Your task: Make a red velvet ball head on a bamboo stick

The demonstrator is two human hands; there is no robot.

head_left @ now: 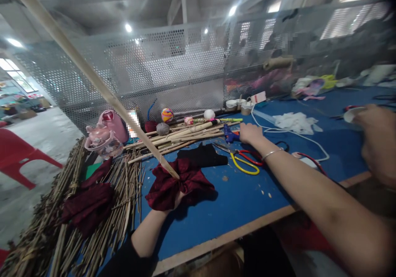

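Observation:
My left hand [177, 201] is closed under a bunched dark red cloth [179, 184] on the blue table [235, 203]. The lower end of a long pale stick [93, 77] runs into the cloth; the stick slants up to the top left. My right hand [251, 132], with a thin bracelet on its wrist, reaches across the table, and its fingers curl on the handle of a blue glue gun [230, 136]. Scissors with yellow and red handles [244, 161] lie just under that forearm. A black cloth piece [202, 155] lies between the two hands.
A heap of thin sticks [102, 211] with more red cloth [89, 203] covers the table's left end. A pink bottle [107, 134], yarn balls [167, 114], bamboo rods [185, 134], a white cord [297, 134] and white cloth [292, 122] lie behind. Another person's hand [377, 145] is at the right.

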